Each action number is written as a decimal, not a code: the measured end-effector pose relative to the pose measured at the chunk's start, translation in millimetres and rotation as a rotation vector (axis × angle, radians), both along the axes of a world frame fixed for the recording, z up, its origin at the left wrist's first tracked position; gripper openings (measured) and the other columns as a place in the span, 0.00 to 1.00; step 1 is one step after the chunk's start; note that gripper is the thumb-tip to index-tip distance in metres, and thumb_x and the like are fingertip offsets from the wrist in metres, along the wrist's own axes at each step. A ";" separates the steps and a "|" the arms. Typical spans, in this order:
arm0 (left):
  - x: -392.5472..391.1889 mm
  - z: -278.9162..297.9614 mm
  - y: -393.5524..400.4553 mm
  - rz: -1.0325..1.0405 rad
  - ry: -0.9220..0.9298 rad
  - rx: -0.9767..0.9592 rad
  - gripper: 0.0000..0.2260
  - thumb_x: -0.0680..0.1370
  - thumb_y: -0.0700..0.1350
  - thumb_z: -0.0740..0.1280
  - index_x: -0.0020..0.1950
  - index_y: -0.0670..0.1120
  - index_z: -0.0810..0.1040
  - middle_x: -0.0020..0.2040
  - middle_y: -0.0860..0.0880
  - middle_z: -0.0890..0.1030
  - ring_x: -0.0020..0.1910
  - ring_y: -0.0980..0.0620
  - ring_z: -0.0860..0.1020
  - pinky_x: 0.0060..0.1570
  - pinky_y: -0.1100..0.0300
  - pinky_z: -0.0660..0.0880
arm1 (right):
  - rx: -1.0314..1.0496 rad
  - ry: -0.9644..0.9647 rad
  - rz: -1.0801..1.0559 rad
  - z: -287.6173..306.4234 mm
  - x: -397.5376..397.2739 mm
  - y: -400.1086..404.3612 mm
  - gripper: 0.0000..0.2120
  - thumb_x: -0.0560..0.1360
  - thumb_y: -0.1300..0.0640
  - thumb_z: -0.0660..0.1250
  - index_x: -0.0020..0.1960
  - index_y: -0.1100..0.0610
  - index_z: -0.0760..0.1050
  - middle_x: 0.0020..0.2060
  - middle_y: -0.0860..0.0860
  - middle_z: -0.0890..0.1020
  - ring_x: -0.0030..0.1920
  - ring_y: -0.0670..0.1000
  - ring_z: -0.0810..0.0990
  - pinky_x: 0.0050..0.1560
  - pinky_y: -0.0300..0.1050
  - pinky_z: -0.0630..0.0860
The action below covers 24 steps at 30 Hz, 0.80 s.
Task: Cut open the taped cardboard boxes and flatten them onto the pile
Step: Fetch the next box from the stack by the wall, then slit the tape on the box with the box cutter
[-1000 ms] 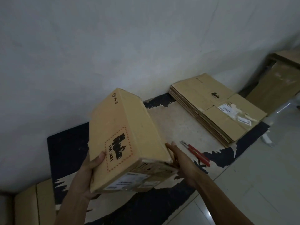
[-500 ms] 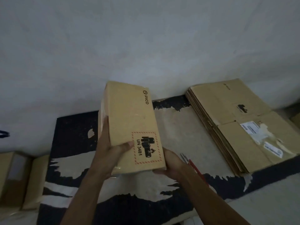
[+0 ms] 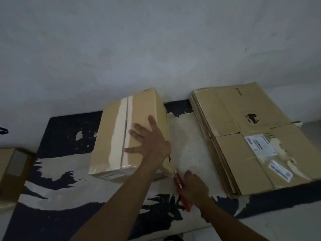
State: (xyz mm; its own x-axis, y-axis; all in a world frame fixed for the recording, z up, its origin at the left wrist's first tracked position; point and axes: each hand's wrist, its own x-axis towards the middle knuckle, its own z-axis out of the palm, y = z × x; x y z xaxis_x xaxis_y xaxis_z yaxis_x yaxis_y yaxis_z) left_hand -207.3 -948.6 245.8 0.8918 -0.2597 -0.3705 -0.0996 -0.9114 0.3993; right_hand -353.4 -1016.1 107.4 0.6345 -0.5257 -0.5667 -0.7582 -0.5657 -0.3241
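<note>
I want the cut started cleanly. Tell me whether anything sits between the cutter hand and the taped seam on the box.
Only the left hand: it presses flat on the box top, fingers spread beside the tape seam. The right hand is at the red cutter on the mat by the box's near right corner. Nothing else visible blocks the way.

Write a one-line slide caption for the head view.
Left hand steadies a taped cardboard box; right hand reaches the red box cutter beside the flattened pile.
</note>
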 end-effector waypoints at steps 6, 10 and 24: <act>-33.9 -30.6 -16.1 -0.097 -0.059 0.154 0.49 0.77 0.52 0.69 0.78 0.53 0.28 0.76 0.35 0.27 0.74 0.31 0.28 0.60 0.16 0.41 | -0.007 0.025 -0.044 -11.9 -20.1 -17.2 0.19 0.75 0.45 0.66 0.58 0.54 0.66 0.54 0.53 0.77 0.54 0.56 0.79 0.53 0.49 0.77; -44.6 -41.5 -19.1 -0.124 -0.047 0.174 0.43 0.79 0.49 0.65 0.79 0.54 0.34 0.76 0.37 0.27 0.74 0.33 0.28 0.61 0.18 0.39 | 0.164 -0.097 -0.295 -6.8 -22.6 -44.0 0.16 0.79 0.46 0.64 0.52 0.59 0.70 0.47 0.56 0.79 0.43 0.53 0.79 0.45 0.48 0.78; 76.9 -32.2 111.7 0.128 -0.029 0.037 0.33 0.80 0.61 0.61 0.79 0.56 0.50 0.77 0.37 0.56 0.74 0.33 0.60 0.70 0.38 0.62 | 0.595 -0.755 -0.473 76.5 90.3 -22.7 0.18 0.72 0.46 0.75 0.55 0.53 0.76 0.41 0.47 0.80 0.37 0.45 0.77 0.34 0.38 0.73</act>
State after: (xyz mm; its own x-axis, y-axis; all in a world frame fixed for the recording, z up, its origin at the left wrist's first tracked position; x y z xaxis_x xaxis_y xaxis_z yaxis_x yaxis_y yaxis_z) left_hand -130.4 -836.9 213.6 0.9273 -0.1302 -0.3510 0.0071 -0.9313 0.3642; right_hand -263.1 -1038.8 183.8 0.7323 -0.5790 -0.3585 -0.3468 0.1361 -0.9280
